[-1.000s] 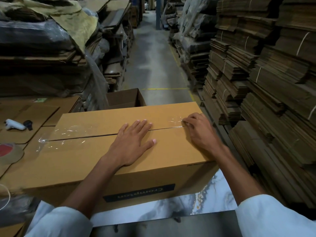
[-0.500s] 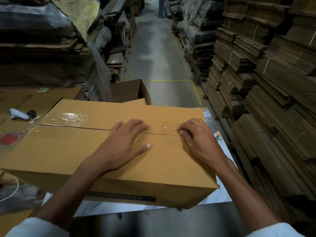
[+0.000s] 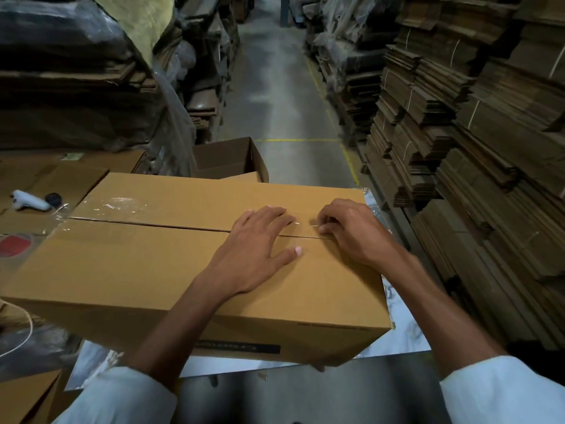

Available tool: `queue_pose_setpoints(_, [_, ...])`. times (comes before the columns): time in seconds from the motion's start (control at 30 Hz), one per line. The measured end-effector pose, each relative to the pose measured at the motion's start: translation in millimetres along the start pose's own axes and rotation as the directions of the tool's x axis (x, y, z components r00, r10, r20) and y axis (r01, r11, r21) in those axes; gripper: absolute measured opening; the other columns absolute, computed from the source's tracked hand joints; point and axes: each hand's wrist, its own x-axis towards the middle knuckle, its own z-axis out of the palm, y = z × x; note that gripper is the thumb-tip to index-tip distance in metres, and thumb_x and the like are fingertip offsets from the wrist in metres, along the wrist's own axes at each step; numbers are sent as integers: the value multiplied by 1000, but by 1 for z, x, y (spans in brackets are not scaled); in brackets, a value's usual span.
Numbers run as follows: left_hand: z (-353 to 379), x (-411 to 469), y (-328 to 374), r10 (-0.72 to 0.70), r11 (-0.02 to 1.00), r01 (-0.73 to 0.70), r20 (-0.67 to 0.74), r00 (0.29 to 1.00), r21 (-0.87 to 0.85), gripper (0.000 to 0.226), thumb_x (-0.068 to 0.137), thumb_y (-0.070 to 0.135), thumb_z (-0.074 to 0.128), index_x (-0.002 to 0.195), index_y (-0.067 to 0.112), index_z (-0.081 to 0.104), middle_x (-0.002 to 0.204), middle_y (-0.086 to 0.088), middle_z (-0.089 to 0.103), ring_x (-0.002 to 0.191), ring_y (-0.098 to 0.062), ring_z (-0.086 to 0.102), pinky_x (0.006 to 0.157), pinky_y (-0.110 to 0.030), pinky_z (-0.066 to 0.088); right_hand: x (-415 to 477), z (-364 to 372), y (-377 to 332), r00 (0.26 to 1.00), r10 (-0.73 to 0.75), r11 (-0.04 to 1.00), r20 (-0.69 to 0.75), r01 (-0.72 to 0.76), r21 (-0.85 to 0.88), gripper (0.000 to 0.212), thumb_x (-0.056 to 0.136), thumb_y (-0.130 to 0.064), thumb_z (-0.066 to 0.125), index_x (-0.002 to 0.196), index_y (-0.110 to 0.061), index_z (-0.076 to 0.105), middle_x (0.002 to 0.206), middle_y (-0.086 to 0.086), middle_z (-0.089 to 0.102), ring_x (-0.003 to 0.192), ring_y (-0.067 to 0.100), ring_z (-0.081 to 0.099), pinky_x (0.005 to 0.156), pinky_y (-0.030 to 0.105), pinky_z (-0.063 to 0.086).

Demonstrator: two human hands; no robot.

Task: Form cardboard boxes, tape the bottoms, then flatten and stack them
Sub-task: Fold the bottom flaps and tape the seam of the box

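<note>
While my left hand [image 3: 253, 255] lies flat on the box [image 3: 137, 270], my right hand [image 3: 354, 231] pinches tape [image 3: 307, 224] at 3 o'clock; tugging could wrinkle it.

A grey concrete floor [image 3: 284, 96] with a yellow line [image 3: 298, 140] runs as an aisle between string-tied bundles of flat cardboard [image 3: 458, 117] on the right and plastic-wrapped piles [image 3: 76, 87] on the left, while a white tool [image 3: 30, 201] lies just beside a black round object [image 3: 53, 198] at far left.
</note>
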Motion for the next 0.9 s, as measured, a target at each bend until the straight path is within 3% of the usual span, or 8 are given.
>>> queue_pose_setpoints(0.23, [0, 1, -6, -1, 990, -10, -76, 997, -144, 42, 107, 25, 43, 150, 24, 45, 157, 4, 41, 149, -11, 27, 127, -35, 10, -17, 10, 6, 986, -136, 984, -97, 123, -129, 32, 82, 11, 70, 100, -14, 77, 94, 0, 75, 88, 24, 64, 71, 42, 56])
queue_pose_setpoints(0.57, [3, 4, -7, -45, 984, 25, -112, 993, -176, 39, 107, 24, 45, 145, 22, 51, 152, 3, 46, 144, -12, 34, 126, -33, 16, -6, 0, -1, 997, -8, 998, -71, 4, -58, 28, 84, 7, 66, 94, -18, 73, 80, -6, 67, 77, 15, 58, 68, 31, 48])
queue_pose_setpoints(0.73, [2, 2, -6, -35, 987, 17, -113, 993, -158, 38, 107, 24, 45, 144, 21, 52, 152, 2, 46, 143, -13, 35, 121, -26, 14, -1, -10, -6, 1000, 7, 998, 11, -7, -69, 18, 88, -3, 67, 93, -20, 66, 79, -4, 69, 77, 19, 61, 69, 39, 53])
queue_pose_setpoints(0.9, [1, 6, -7, -41, 986, 17, -141, 989, -165, 36, 106, 24, 49, 141, 21, 56, 149, 1, 49, 139, -16, 40, 117, -28, 23, -1, -16, -5, 997, 15, 999, 79, -12, -36, 16, 92, -9, 65, 92, -24, 62, 81, -8, 65, 79, 14, 58, 72, 36, 51])
